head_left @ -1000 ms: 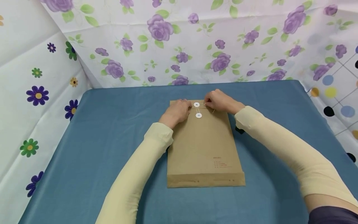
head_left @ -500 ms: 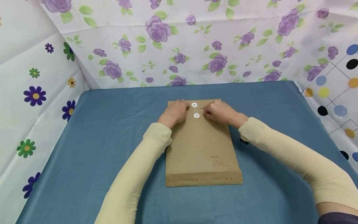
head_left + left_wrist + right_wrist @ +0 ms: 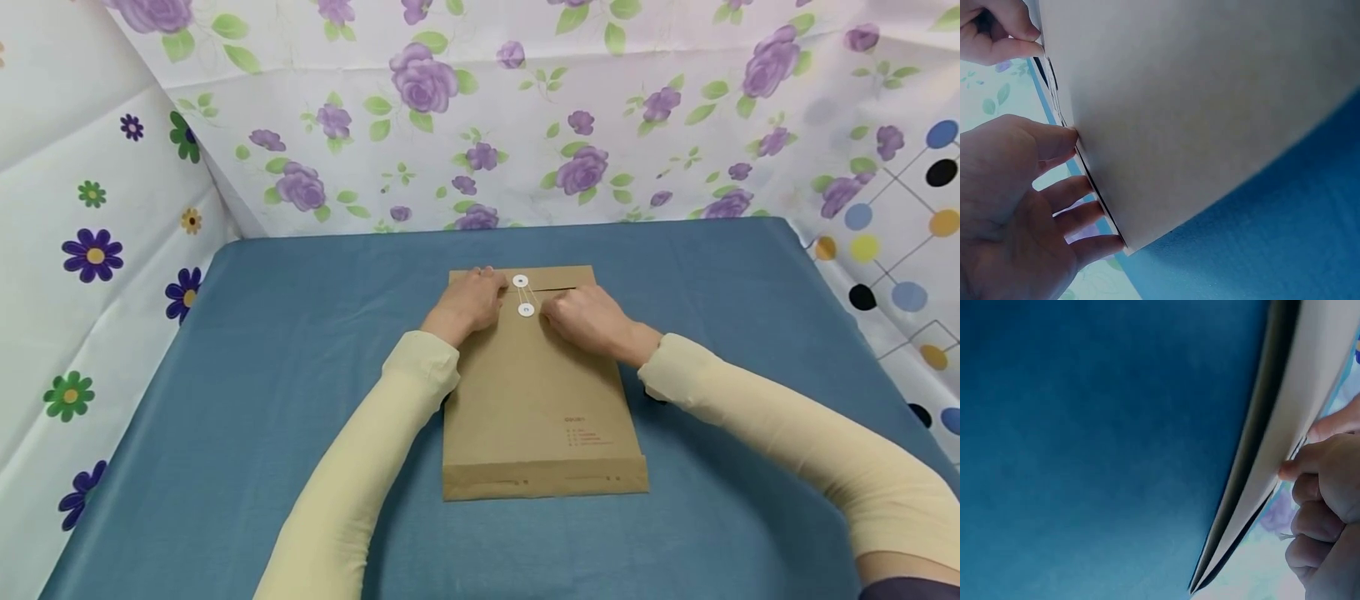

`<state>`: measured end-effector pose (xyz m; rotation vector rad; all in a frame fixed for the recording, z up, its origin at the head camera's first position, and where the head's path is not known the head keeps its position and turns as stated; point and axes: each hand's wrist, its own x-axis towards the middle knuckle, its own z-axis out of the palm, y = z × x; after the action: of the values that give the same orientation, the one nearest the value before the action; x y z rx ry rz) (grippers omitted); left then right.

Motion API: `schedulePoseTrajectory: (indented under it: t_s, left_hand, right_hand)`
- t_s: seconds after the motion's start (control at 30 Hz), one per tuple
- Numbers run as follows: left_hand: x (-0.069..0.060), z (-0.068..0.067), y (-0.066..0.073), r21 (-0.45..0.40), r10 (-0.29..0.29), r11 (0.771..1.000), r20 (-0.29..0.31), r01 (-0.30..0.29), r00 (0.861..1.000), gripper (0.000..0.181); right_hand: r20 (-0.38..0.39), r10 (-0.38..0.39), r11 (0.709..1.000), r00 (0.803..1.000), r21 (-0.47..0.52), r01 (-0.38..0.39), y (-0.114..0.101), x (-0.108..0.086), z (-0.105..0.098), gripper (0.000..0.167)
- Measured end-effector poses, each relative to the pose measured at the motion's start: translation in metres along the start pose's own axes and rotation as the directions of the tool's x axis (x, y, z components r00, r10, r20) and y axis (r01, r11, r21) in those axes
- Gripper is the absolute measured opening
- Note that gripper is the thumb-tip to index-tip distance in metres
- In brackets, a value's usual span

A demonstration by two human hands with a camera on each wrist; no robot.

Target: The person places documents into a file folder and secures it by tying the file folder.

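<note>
A brown paper document envelope (image 3: 517, 383) lies flat on the blue-covered table. Near its far end are two white round buttons, one on the flap (image 3: 566, 276) and one just below. Thin string (image 3: 533, 292) runs between the buttons and on to my right hand (image 3: 588, 319), which pinches its end with curled fingers just right of the lower button (image 3: 526, 310). My left hand (image 3: 471, 302) rests on the upper left of the envelope; in the left wrist view its fingers (image 3: 1079, 219) reach fairly straight to the flap edge. The string's tip is mostly hidden.
Blue cloth (image 3: 300, 400) covers the table around the envelope. A floral sheet (image 3: 337, 83) hangs behind the far edge, with patterned sheets at both sides. A small dark object, partly hidden, lies beneath the right sleeve (image 3: 750, 400).
My right hand has come down toward me from beside the upper button to beside the lower one, drawing the string along. My left hand stays in place. The view has shifted slightly.
</note>
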<state>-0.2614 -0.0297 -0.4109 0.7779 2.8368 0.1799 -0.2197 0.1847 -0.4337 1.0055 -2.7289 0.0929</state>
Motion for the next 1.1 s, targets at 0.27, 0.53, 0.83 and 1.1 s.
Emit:
schedulePoseTrajectory:
  t_s: [0.27, 0.53, 0.83, 1.1]
  left_hand:
    - [0.000, 0.000, 0.000, 0.031, 0.006, 1.000, 0.000, -0.006, 1.000, 0.033]
    - [0.000, -0.001, 0.001, 0.035, -0.001, 0.999, 0.012, 0.000, 1.000, 0.036]
    - [-0.001, -0.002, 0.002, 0.023, 0.011, 1.000, 0.000, -0.011, 1.000, 0.035]
    - [-0.002, -0.002, 0.001, 0.010, 0.004, 1.000, -0.003, -0.004, 1.000, 0.034]
  right_hand:
    - [-0.014, -0.017, 0.999, 1.000, 0.039, 0.018, -0.007, -0.003, 0.002, 0.031]
    - [0.001, 0.057, 0.979, 0.998, 0.195, -0.056, -0.011, -0.002, 0.003, 0.017]
    - [0.070, 0.229, 0.895, 0.971, 0.376, -0.238, -0.018, 0.003, 0.000, 0.010]
    - [0.153, 0.174, 0.876, 0.973, 0.427, -0.223, -0.028, 0.015, -0.003, 0.009]
